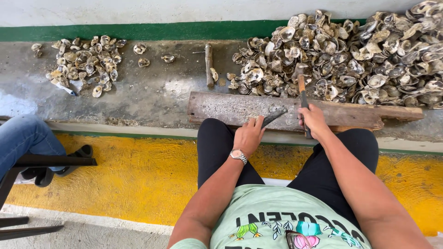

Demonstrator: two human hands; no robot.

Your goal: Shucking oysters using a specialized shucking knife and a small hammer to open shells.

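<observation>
Item: one oyster (pixel 273 114), dark, flattish and elongated, lying on the weathered wooden plank (pixel 230 108) set across the concrete ledge (pixel 152 94) in front of our knees. Our left hand (pixel 249 135) rests on the plank just behind it, fingers curled round its near end and pinning it down; its long axis runs from that hand up and to the right, the free tip pointing toward the hammer. Our right hand (pixel 313 121) is clenched around the wooden handle of the hammer (pixel 302 87), whose shaft runs almost straight away from us, head lying over the near edge of the big shell pile (pixel 360 55). The oyster sits between the two hands, touching the left and just to the left of the hammer shaft. A smaller shell heap (pixel 85 64) and a stick (pixel 209 64) lie well apart to the left; another person's jeans-clad leg (pixel 25 136) shows at the frame's left edge.
</observation>
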